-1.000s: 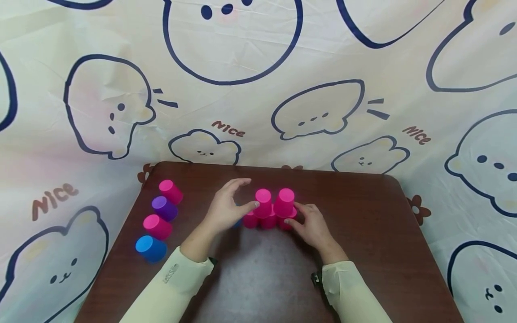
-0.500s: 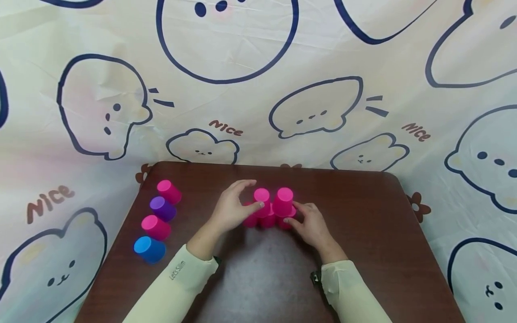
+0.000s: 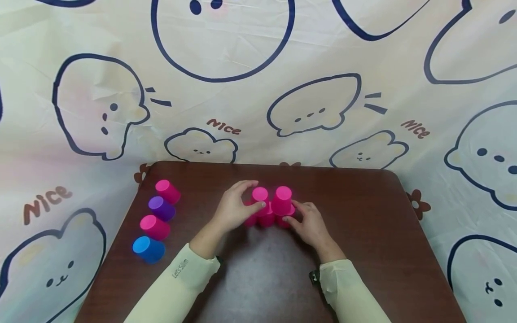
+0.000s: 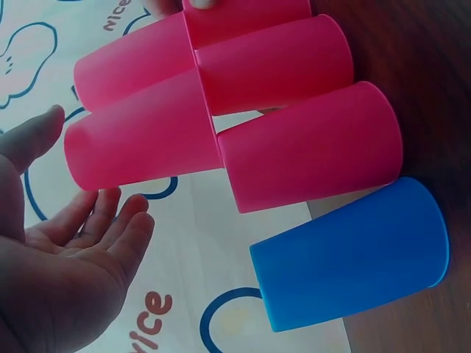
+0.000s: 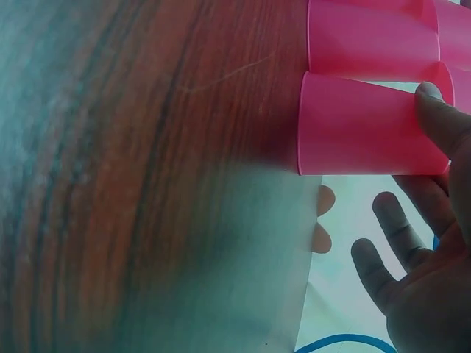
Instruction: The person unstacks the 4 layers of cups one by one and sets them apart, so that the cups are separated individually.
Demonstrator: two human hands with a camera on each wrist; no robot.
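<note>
In the middle of the table, upside-down pink cups stand stacked: three below, two above. My left hand [image 3: 234,207] is beside the upper left pink cup [image 3: 260,195], thumb and fingers spread around it; the left wrist view shows the thumb apart from the cup and the fingertips close to its side. My right hand [image 3: 312,224] holds the lower right pink cup [image 5: 368,129] between thumb and index finger, its other fingers loose. The upper right pink cup [image 3: 282,198] stands above that grip. A blue cup [image 4: 349,254] stands beside the lower row, hidden in the head view.
Along the table's left side runs a row of upside-down cups: a pink cup [image 3: 167,191], a purple cup [image 3: 161,208], another pink cup [image 3: 155,227] and a blue cup [image 3: 149,249]. A cartoon-printed cloth [image 3: 218,103] hangs behind the brown table [image 3: 363,251].
My left hand has moved slightly right, closer to the upper left pink cup, and now covers the blue cup in the head view. The right hand stays at the lower right cup.
</note>
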